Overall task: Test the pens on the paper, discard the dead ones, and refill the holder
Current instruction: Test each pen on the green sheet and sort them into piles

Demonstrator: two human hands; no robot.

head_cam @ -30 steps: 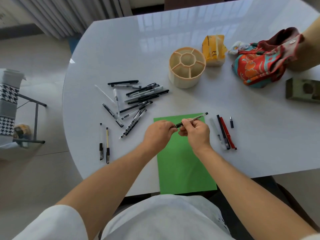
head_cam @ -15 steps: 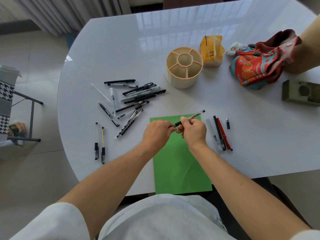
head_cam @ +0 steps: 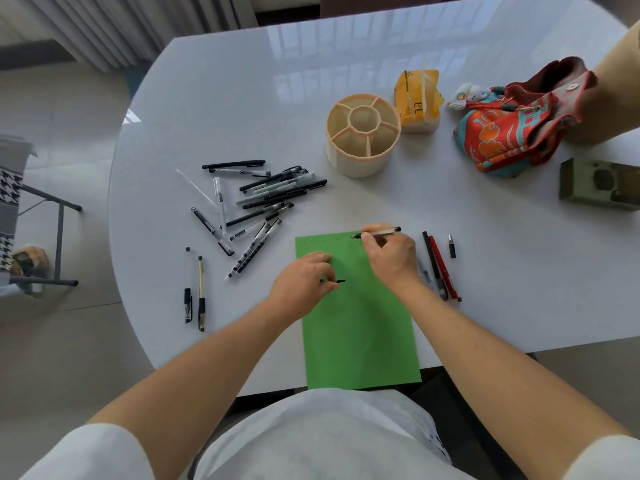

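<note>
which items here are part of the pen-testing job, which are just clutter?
Job: pen in right hand, cap in left hand, green paper, pen pile, holder.
Clutter: yellow pack, red bag, green box.

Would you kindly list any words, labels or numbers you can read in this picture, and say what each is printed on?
None can be read for certain.
Yellow packet: dark printed marks, too blurred to read.
Pens in the pile: barrel print too small to read.
Green paper: only faint test strokes, no words.
</note>
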